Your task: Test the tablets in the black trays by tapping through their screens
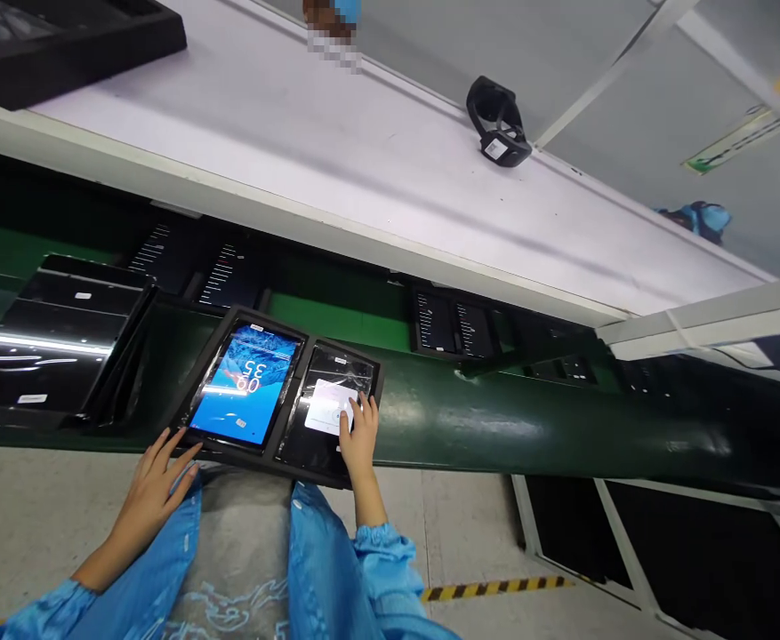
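Note:
A black tray (266, 331) with two compartments lies on the green conveyor in front of me. A tablet with a lit blue screen (243, 387) sits in its left compartment, and a dark tablet under clear plastic film (336, 360) sits in the right one. My right hand (359, 440) pinches a white card (323, 407) resting on that film. My left hand (153, 502) lies open, its fingertips at the tray's near edge, close to the lit tablet.
Further black trays (62, 338) with glossy dark panels stand at left, and more sit along the green conveyor (496, 422). Beyond it runs a white shelf (296, 178) carrying a black strap-like device (498, 123). Blue sleeves cover my arms.

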Action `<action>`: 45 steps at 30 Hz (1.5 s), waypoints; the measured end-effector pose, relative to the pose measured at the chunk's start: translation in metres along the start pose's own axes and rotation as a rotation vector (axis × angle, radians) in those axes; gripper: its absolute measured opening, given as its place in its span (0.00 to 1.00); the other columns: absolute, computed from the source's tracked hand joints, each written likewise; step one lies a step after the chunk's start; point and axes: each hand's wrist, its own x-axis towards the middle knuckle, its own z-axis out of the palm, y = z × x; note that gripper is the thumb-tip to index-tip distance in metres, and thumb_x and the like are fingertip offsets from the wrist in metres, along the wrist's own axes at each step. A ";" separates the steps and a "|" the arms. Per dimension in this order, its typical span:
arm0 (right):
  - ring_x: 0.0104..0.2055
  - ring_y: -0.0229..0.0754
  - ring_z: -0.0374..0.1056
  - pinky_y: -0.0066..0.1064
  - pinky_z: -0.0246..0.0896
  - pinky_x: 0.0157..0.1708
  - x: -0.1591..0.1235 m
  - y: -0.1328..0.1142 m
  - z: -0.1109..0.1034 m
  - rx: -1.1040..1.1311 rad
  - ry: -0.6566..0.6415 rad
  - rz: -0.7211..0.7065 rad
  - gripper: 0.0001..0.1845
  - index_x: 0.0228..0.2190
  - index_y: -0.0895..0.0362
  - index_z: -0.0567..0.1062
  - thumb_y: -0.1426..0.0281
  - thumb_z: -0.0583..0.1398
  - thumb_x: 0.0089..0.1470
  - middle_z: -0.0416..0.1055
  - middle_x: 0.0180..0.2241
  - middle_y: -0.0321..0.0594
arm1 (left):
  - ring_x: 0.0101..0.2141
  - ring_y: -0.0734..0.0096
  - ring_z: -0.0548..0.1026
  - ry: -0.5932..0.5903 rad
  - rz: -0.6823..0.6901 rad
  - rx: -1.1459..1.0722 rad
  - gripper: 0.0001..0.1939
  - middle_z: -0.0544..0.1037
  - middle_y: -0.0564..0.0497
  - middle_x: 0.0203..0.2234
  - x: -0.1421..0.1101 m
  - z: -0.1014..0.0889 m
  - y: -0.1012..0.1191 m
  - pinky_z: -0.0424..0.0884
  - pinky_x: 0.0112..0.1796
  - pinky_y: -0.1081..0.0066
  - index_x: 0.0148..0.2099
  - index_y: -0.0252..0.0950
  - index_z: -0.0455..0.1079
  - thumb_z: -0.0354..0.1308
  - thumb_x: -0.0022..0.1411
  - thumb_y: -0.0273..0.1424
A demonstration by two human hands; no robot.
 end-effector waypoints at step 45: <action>0.65 0.54 0.55 0.52 0.57 0.61 -0.003 0.008 -0.026 0.218 -0.057 -0.090 0.15 0.44 0.56 0.77 0.67 0.53 0.64 0.72 0.53 0.47 | 0.64 0.48 0.59 -0.082 0.228 0.116 0.23 0.71 0.48 0.58 0.109 0.000 0.016 0.56 0.60 0.42 0.30 0.42 0.79 0.47 0.68 0.45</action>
